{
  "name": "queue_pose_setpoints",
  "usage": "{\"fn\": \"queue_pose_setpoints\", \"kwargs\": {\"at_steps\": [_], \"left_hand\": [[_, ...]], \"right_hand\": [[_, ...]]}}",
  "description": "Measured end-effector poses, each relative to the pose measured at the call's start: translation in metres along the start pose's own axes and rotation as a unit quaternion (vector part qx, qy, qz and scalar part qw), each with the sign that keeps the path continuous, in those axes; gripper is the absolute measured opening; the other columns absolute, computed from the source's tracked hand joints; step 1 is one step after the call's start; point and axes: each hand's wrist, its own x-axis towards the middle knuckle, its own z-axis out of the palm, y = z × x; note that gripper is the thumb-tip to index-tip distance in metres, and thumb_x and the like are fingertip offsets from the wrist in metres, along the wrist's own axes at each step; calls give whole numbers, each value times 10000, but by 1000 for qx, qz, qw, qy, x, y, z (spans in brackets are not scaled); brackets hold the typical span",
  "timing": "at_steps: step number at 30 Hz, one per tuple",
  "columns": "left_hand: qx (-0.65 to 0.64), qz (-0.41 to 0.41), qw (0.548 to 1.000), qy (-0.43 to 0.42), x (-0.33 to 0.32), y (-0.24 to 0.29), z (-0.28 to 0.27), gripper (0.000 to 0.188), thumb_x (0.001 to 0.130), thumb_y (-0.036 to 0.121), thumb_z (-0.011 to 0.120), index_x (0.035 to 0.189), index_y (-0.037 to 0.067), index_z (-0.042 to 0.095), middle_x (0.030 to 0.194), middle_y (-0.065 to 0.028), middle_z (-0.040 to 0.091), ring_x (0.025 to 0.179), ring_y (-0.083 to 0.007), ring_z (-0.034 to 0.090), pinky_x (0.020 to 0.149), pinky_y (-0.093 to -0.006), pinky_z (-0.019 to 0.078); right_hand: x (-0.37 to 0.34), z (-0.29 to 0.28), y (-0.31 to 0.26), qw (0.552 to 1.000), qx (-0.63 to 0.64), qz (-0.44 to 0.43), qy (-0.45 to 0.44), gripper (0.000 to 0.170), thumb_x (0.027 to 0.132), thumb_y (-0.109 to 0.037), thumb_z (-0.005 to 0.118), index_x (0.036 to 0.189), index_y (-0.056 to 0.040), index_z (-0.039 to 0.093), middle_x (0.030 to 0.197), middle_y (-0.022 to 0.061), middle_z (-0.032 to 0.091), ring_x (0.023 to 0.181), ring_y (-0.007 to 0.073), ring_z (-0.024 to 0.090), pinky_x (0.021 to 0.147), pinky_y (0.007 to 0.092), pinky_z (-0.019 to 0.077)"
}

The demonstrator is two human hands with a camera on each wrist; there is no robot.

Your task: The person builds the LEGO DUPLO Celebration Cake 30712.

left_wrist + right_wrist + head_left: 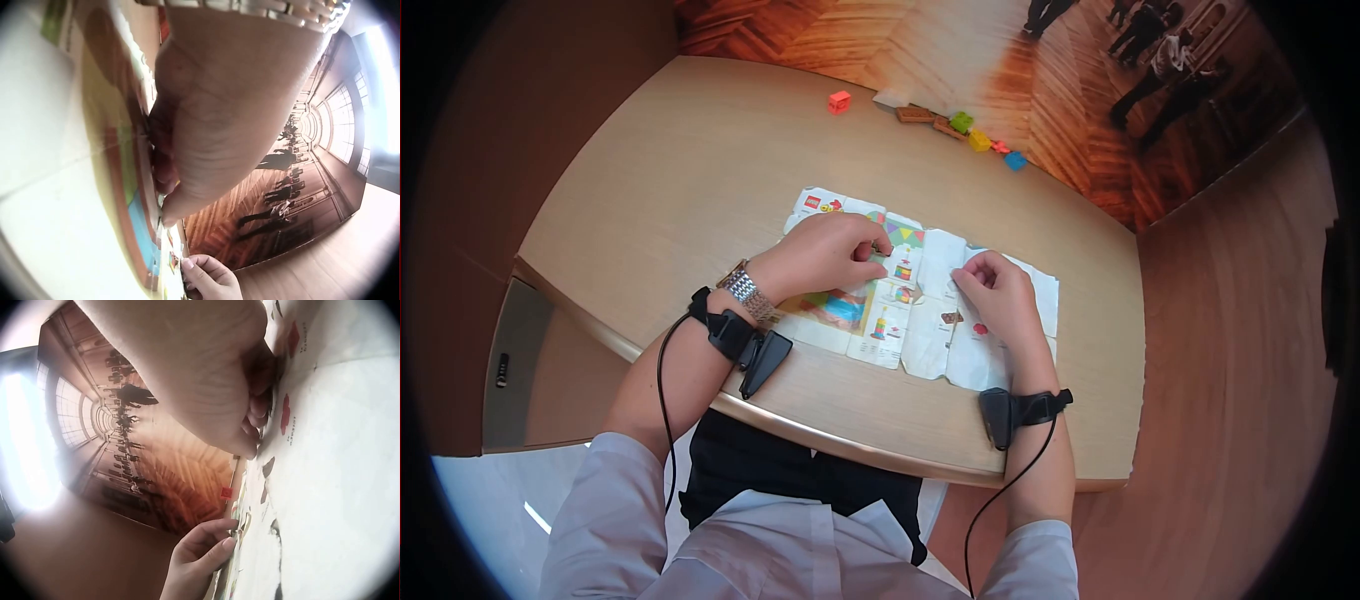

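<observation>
A creased, printed instruction sheet [980,360] lies unfolded on the table, with pictures of coloured bricks and a LEGO logo. Over its left half is my left hand [825,255], fingers loosely bent, thumb and index finger apart with their tips at the paper. My right hand [1000,295] pinches the sheet near a raised fold right of the middle, thumb and bent fingertips close together. In the left wrist view the right hand [215,281] shows beyond the left palm. The right wrist view shows the left hand [197,556] low at the sheet's far side.
Along the table's [700,160] back edge lie an orange-red brick [839,102], brown pieces [915,115], a green brick [961,121], a yellow brick [979,140], a small red piece [1000,147] and a blue brick [1015,160]. Behind them stands a printed backdrop [1060,120].
</observation>
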Motion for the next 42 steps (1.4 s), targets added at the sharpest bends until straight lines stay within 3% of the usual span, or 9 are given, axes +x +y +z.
{"fn": "queue_pose_setpoints", "kwargs": {"at_steps": [3,5,27,30,33,35,36,38,42], "left_hand": [[-2,7,1000,4,0,-2,1,297,886,228,823,1134,69,780,885,-84,728,798,-231,698,732,-371,556],[-11,23,1000,15,1,-6,4,283,894,181,820,1140,58,754,807,-52,667,712,-162,629,661,-332,523],[-5,18,1000,8,4,-4,3,293,903,193,827,1152,54,758,799,-51,671,701,-160,623,656,-323,518],[-8,27,1000,13,4,-4,1,293,902,191,824,1152,53,757,806,-53,673,704,-161,626,657,-324,518],[-6,6,1000,1,4,1,-3,316,898,246,824,1153,66,779,909,-92,744,813,-230,705,738,-368,559],[0,-6,1000,-12,6,1,-3,315,898,249,821,1152,67,779,932,-97,755,831,-238,716,748,-373,565],[1,-5,1000,-11,6,1,-3,315,898,249,821,1152,67,779,932,-97,755,831,-238,716,748,-373,565],[0,4,1000,-1,5,2,-3,317,897,254,814,1152,69,779,943,-100,759,843,-247,723,755,-379,570],[7,57,998,27,8,-14,4,301,908,239,811,1153,70,766,890,-85,727,776,-219,695,723,-352,558]], "right_hand": [[0,-2,-3,1000,-12,-3,-2,214,911,-254,814,937,-51,751,743,11,672,673,128,613,646,306,507],[-1,-3,-5,1000,-13,-1,-6,212,915,-250,811,939,-49,750,746,12,674,667,128,612,640,308,508],[1,-4,-5,1000,-26,-6,-3,223,914,-258,813,935,-46,747,747,23,679,661,147,618,642,315,505],[2,-3,-2,1000,-20,-12,0,211,915,-248,811,940,-49,747,747,21,676,645,142,613,620,314,508],[-2,-5,-11,1000,-4,0,-4,200,924,-229,804,938,-39,741,749,15,667,633,127,605,588,301,506],[-6,-8,-19,999,37,12,-11,180,956,-186,791,928,-24,720,745,-43,572,621,50,498,450,254,429],[-5,-8,-18,999,37,10,-10,180,956,-186,791,928,-24,720,745,-43,572,621,50,498,450,254,429],[-2,-8,-13,1000,20,3,-1,192,941,-190,790,958,-6,741,764,9,652,651,99,592,567,277,495],[3,-5,2,999,32,-35,8,188,937,-177,791,973,2,748,779,15,668,681,94,594,603,273,500]]}}
